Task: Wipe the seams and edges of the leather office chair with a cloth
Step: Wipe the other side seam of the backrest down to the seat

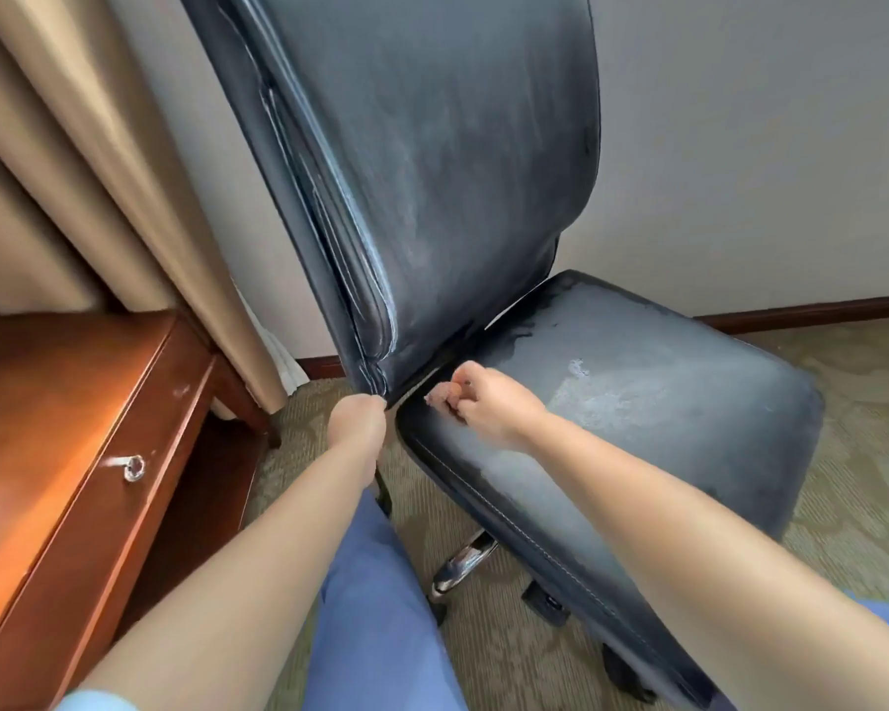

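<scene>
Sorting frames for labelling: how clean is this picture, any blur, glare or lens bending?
Head view: slightly soft overall, the cloth in the right hand smeared; pale sheen on the chair seat and backrest; warm glare on the desk top; wide-angle bending leans the backrest and curtain; the left hand grips the backrest's bottom corner.

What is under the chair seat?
Under the chair seat show a chrome base leg and dark casters on carpet. The seat covers the central column.

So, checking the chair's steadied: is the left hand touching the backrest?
Touching: the head view shows the left hand gripping the backrest's bottom corner.
</scene>
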